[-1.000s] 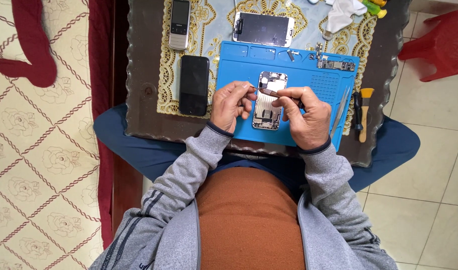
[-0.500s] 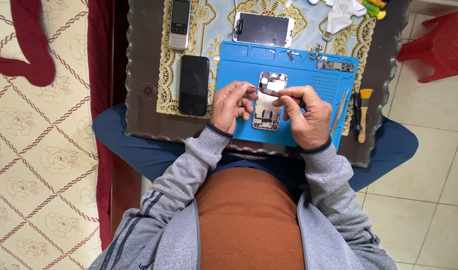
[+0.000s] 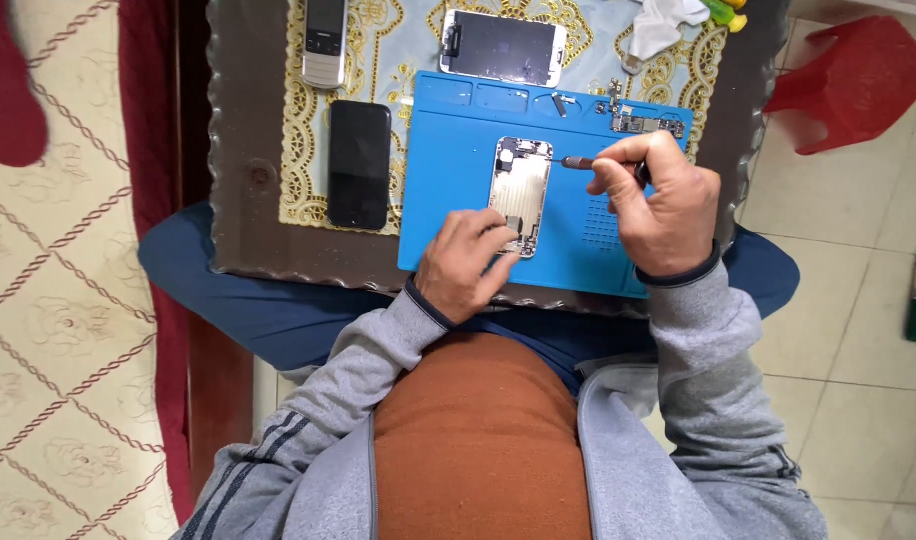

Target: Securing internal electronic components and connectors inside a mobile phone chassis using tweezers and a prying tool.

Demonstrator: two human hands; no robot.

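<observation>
An opened phone shell point(image 3: 520, 195), silvery inside and with its screen removed, is laid flat on a blue work mat point(image 3: 448, 190) near the mat's middle, its long side running away from the person. The lower corner of the shell is touched by the left hand point(image 3: 465, 265), whose fingers are bent loosely over the near edge and are not clamped round anything; the shell is merely pressed to the mat. A small screwdriver point(image 3: 590, 163) is pinched between thumb and fingers of the right hand point(image 3: 663, 205), closed firmly on its handle, and the dark tip is pointed at the upper right edge of the shell, just beside it; whether the tip touches cannot be told. A small metal part point(image 3: 643, 123) is seen in the tray strip along the far edge of the mat. The mat is set on a dark table point(image 3: 248, 160) covered partly by a gold-patterned cloth point(image 3: 303, 150). To the left of the mat a black phone point(image 3: 359, 164) is laid face up, with a grey keypad phone point(image 3: 324, 38) beyond it. A detached white-framed screen point(image 3: 503, 47) is placed just past the mat. A red stool point(image 3: 858, 85) is seen at the right.
</observation>
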